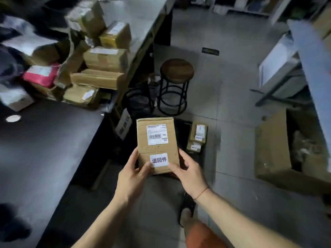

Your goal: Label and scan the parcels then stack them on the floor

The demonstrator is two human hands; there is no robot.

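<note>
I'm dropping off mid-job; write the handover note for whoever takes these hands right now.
Left hand and right hand: both grip the near end of one box, held over the floor.
Done: barcode label and small white sticker are on it; scan cannot be told.
Two small boxes lie on the floor beyond it.
To do: set this box with them, then do the pile of boxes on the left.
</note>
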